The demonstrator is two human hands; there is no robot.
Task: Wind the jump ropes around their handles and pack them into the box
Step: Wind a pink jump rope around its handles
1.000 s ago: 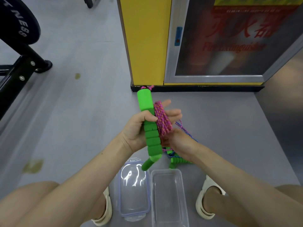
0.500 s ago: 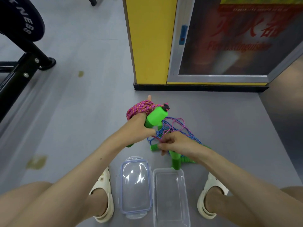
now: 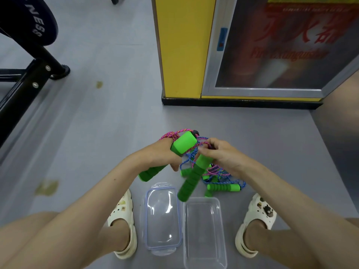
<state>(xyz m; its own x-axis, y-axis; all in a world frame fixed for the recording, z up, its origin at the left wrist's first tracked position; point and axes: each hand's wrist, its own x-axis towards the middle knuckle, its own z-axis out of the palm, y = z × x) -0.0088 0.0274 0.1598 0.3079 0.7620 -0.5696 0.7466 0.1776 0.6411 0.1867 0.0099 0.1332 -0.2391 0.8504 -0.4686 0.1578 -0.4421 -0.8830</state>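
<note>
Gripping one green foam handle (image 3: 183, 142) in a closed fist, the left hand (image 3: 159, 155) holds it slanted beyond the clear box (image 3: 204, 233), with the pink rope (image 3: 171, 134) bundled in loops over the back of its fingers. The right hand (image 3: 225, 155), also beyond the box and close to the left hand, pinches the top of a second handle (image 3: 191, 180) between thumb and curled fingers. That handle hangs down so that its lower end sits over the box's far rim.

Half a second ago this hand was low at the tangle on the floor, and it has since risen with the handle. The left hand's handle, upright a second ago, now lies tilted. I judge the two handles are being brought together so the slack cord can be wound on. Winding is unfinished and the box holds nothing. Whether the lifted handle belongs to the pink rope I cannot tell, since the cords cross.

Beyond the box's far right corner lies the other jump rope (image 3: 223, 187), unwound. The lid (image 3: 163, 220) lies just left of the box, a pale sandal (image 3: 122, 216) left of that, and a yellow cabinet (image 3: 182, 47) stands well beyond.
</note>
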